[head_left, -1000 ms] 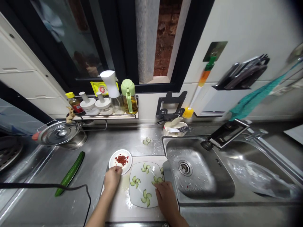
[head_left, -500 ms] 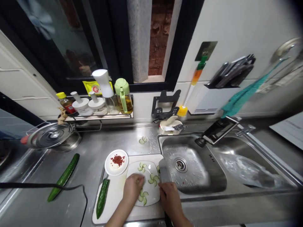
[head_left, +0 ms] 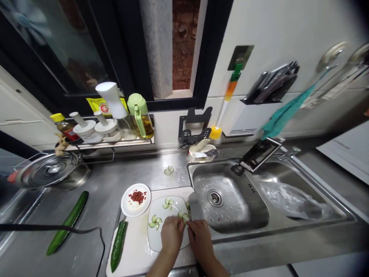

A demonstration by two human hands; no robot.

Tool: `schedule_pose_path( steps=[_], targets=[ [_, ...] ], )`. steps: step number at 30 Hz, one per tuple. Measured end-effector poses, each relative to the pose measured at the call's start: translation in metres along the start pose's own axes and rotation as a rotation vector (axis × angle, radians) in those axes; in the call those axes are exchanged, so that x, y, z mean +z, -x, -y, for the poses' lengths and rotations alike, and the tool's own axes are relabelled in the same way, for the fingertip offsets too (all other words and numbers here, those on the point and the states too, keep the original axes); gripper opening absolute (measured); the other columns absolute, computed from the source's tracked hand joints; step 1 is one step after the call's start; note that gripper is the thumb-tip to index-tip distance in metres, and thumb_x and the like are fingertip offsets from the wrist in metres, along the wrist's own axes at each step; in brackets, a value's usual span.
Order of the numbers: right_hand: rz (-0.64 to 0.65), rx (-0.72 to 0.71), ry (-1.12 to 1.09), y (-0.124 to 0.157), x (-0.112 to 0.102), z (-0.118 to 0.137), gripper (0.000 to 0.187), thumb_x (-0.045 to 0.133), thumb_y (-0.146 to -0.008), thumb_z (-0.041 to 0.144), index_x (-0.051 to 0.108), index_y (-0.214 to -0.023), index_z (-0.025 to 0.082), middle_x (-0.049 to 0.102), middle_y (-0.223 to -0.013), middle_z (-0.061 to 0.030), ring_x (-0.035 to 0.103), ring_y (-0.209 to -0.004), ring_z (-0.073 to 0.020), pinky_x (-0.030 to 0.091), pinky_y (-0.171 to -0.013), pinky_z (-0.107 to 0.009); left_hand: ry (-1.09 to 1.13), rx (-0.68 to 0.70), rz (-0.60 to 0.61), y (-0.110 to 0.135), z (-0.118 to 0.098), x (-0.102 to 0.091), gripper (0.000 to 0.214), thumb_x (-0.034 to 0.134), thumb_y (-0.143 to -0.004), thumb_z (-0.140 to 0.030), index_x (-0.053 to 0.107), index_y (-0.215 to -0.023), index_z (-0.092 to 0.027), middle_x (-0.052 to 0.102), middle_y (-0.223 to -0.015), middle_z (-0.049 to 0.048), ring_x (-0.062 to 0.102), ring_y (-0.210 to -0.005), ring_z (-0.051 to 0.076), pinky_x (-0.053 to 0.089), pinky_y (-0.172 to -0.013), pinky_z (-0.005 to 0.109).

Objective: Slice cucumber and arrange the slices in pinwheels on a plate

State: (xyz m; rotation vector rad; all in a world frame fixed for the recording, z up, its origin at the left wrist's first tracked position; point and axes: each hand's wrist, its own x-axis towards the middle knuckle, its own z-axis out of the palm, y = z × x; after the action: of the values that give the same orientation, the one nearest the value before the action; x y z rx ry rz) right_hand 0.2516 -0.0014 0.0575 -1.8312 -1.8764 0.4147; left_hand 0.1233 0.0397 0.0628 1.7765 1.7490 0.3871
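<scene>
A white square plate (head_left: 155, 234) lies on a white cutting board (head_left: 135, 252) and bears cucumber slices (head_left: 155, 221) laid out as pinwheels. My left hand (head_left: 172, 233) rests over the plate's right half, fingers curled at the cucumber pinwheel (head_left: 183, 216) near the plate's right edge. My right hand (head_left: 201, 239) is beside it, fingertips meeting the left hand's at the same slices. Both pinch together there; what they grip is too small to see. A small round dish of red berries (head_left: 136, 198) sits behind the plate. A dark cucumber (head_left: 118, 245) lies on the board's left.
A second cucumber (head_left: 67, 222) and a black cable (head_left: 52, 228) lie on the steel counter to the left. The sink (head_left: 230, 200) is just right of the board, with a tap (head_left: 256, 154). Loose cucumber slices (head_left: 169, 170) lie behind. A pot lid (head_left: 47, 170) and a condiment rack (head_left: 106, 127) stand at back left.
My left hand left the berry dish, crossed the plate and now meets my right hand at the right-edge slices. The view shifted right, uncovering the cucumber on the board.
</scene>
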Motion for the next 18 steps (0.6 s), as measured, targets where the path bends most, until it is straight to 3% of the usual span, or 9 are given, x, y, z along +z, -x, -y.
schedule_pose_path(
  steps=[7,18],
  targets=[
    [0.035,-0.010,-0.029,-0.0045,0.0033,0.0016,0.030,0.046,-0.086,0.008,0.069,-0.102,0.019,0.068,-0.087,-0.0064,0.055,-0.085,-0.0229,0.043,-0.078,-0.036,-0.043,0.007,-0.018,0.0000,0.0031,0.0075,0.023,0.052,-0.087,-0.025,0.072,-0.076,-0.021,0.071,-0.079,0.0060,0.060,-0.086,0.021,0.040,-0.080,0.030],
    [0.032,-0.042,-0.005,-0.0090,0.0057,0.0020,0.027,0.047,-0.088,0.008,0.068,-0.098,0.019,0.068,-0.086,-0.0056,0.054,-0.083,-0.0233,0.043,-0.077,-0.036,-0.080,-0.001,0.000,0.0010,0.0000,0.0037,0.024,0.050,-0.087,-0.023,0.070,-0.073,-0.022,0.070,-0.078,0.0056,0.059,-0.084,0.020,0.039,-0.079,0.030]
  ],
)
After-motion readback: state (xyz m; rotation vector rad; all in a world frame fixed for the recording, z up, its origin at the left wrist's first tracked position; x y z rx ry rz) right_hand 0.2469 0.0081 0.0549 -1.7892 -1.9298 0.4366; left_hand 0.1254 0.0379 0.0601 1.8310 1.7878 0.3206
